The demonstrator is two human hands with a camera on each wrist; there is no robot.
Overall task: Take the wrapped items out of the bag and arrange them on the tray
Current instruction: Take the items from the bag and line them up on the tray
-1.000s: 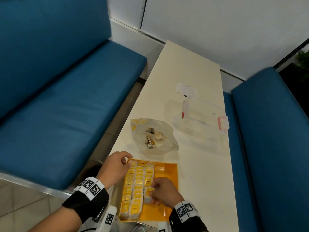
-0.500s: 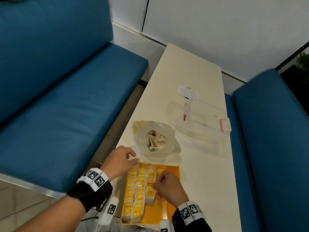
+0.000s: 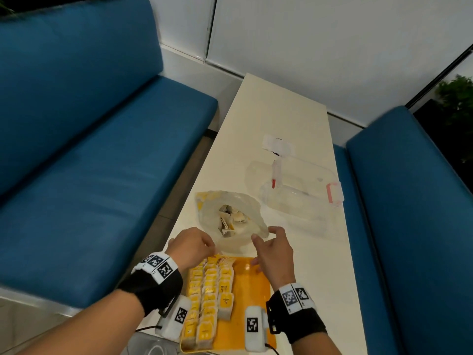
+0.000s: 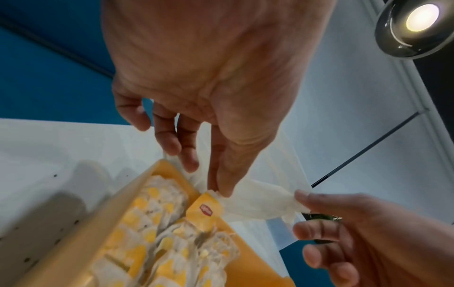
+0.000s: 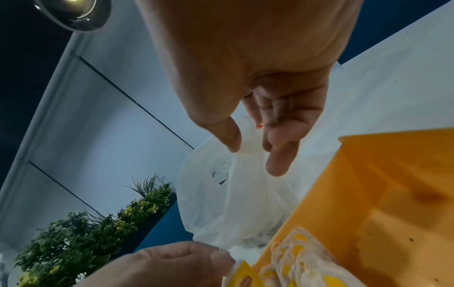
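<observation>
A clear plastic bag (image 3: 231,221) lies on the white table just beyond the orange tray (image 3: 249,278), with several wrapped items (image 3: 230,220) inside it. Rows of yellow-and-white wrapped items (image 3: 210,285) fill the tray's left part. My left hand (image 3: 211,245) pinches the bag's near rim between thumb and forefinger (image 4: 218,189). My right hand (image 3: 261,239) pinches the same rim further right, thumb against fingers on the film (image 5: 248,153). The rim (image 4: 258,202) is stretched between both hands over the tray's far edge.
A clear lidded container with red latches (image 3: 302,193) lies to the right beyond the bag, and a white paper slip (image 3: 277,146) lies further back. Blue benches (image 3: 89,188) flank the narrow table. The table's left edge (image 3: 176,226) runs close to my left hand.
Both hands moved forward off the tray to the bag's near rim and took hold of it. The right hand let go of the wrapped item it was setting in the third row.
</observation>
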